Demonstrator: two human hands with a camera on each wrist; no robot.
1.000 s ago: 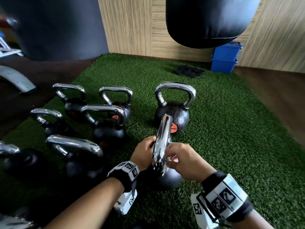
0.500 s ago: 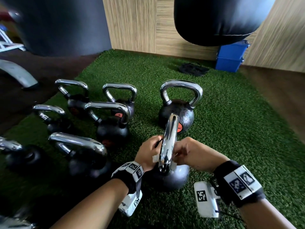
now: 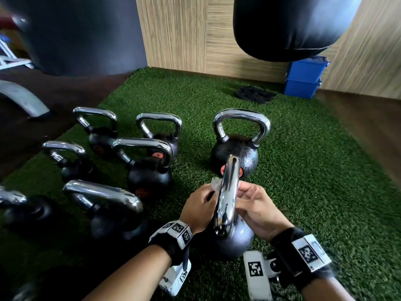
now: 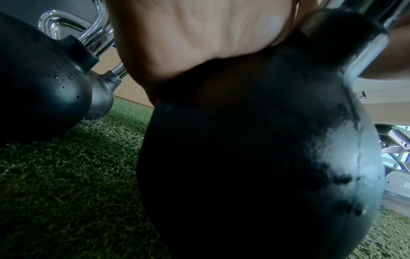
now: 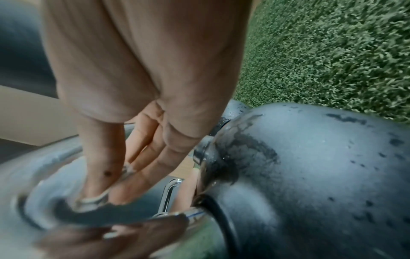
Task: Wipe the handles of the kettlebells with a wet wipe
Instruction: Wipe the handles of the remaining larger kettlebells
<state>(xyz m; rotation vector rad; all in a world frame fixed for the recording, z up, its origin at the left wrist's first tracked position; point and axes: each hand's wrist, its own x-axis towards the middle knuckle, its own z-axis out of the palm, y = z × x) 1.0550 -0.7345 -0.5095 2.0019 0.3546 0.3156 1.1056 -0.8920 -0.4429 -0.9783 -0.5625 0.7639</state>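
The nearest kettlebell has a black body point(image 3: 237, 242) and a chrome handle point(image 3: 227, 192) that points away from me. My left hand point(image 3: 208, 197) is at the handle's left side and pinches a white wet wipe point(image 3: 216, 184) against it. On the opposite side my right hand point(image 3: 245, 193) presses in with thumb and fingers curled. In the right wrist view these fingers point(image 5: 142, 168) pinch a whitish strip of wipe point(image 5: 127, 170) by the handle. The left wrist view shows only the palm point(image 4: 199, 35) above the body point(image 4: 266, 157); its fingers are hidden.
Another kettlebell point(image 3: 235, 153) stands just behind the held one, and several more point(image 3: 149, 170) crowd the left of the green turf point(image 3: 314, 181). A black punching bag point(image 3: 288, 27) hangs overhead. Blue boxes point(image 3: 303, 79) and a dark bundle point(image 3: 255, 94) lie by the wooden wall.
Both hands have slid a little along the chrome handle toward its far end. A corner of the wipe now shows above the left fingers. The kettlebell stays in place.
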